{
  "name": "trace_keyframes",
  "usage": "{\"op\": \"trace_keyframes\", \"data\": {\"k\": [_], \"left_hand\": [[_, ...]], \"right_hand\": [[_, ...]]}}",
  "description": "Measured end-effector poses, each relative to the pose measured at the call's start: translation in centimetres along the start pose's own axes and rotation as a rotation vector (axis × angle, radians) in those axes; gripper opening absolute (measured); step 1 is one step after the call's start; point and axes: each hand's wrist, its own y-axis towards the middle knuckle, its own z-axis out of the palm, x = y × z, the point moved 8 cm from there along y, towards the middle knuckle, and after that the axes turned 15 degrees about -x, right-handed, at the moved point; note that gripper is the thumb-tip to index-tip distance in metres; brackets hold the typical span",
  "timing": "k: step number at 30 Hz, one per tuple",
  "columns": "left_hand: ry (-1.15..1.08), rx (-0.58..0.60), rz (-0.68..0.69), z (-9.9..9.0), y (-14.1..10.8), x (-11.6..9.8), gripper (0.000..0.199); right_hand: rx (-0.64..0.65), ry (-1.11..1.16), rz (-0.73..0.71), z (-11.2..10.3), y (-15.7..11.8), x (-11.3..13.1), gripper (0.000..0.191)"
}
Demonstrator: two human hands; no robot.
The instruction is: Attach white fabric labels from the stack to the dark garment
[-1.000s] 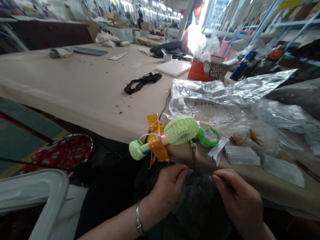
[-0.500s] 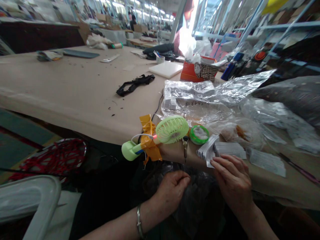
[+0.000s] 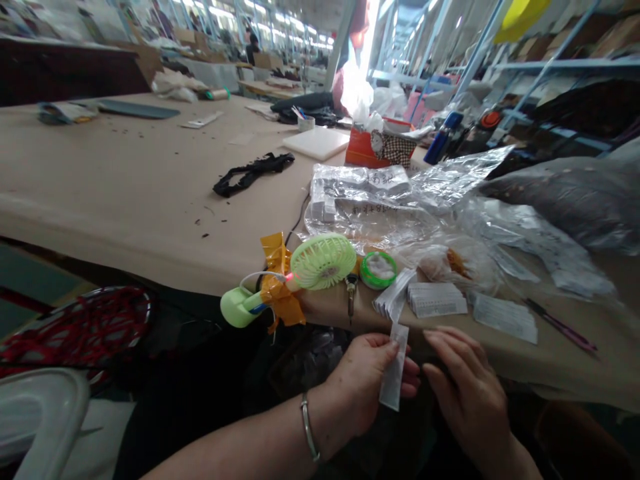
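A narrow white label strip (image 3: pixel 394 373) is pinched between the thumb and fingers of my left hand (image 3: pixel 367 377), just off the table's front edge. To its right, my right hand (image 3: pixel 467 393) is open, with fingers apart and nothing in them. Beyond the hands, a fanned stack of folded white labels (image 3: pixel 394 298) lies at the edge. Beside it sit a stack of printed labels (image 3: pixel 437 300) and a flatter spread of labels (image 3: pixel 505 319). A round green container (image 3: pixel 378 269) with white filling stands behind the folded stack.
A green handheld fan (image 3: pixel 324 261) is fixed to the table edge with orange tape (image 3: pixel 281 287). A screwdriver-like tool (image 3: pixel 351 300) lies beside it. Purple-handled tweezers (image 3: pixel 565 328) rest at right. Clear plastic bags (image 3: pixel 370 213) and a black strap (image 3: pixel 253 173) lie farther back.
My left hand has turned and now holds a label strip that was not in it before. My right hand has drawn back from the folded label stack and opened. The view has shifted slightly.
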Motion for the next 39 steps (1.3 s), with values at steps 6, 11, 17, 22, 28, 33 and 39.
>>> {"op": "trace_keyframes", "data": {"k": [6,11,17,22,28,33,39], "left_hand": [[0.18,-0.085,-0.024,-1.0,-0.3,0.6,0.017],[0.208,-0.115,-0.042,-1.3,0.1,0.9,0.019],[0.111,-0.046,-0.067,-0.4,-0.2,1.0,0.018],[-0.06,0.012,-0.011,0.0,-0.3,0.6,0.016],[-0.09,-0.017,-0.013,-0.6,-0.1,0.9,0.016],[-0.079,-0.049,-0.006,-1.0,-0.1,1.0,0.015],[-0.033,-0.06,-0.004,-0.9,-0.2,1.2,0.01]], "right_hand": [[0.081,-0.338,-0.001,1.4,0.1,-3.6,0.033],[-0.032,-0.212,-0.005,0.3,-0.7,-4.0,0.018],[-0.079,0.098,-0.008,-0.9,-0.4,-1.2,0.018],[0.058,0.29,-0.122,0.4,-1.2,3.8,0.019],[0.095,0.271,-0.11,1.0,-2.1,4.2,0.019],[0.096,0.296,-0.109,0.8,-1.8,4.1,0.02],[0.117,0.308,-0.128,0.7,-2.2,4.4,0.023]]}}
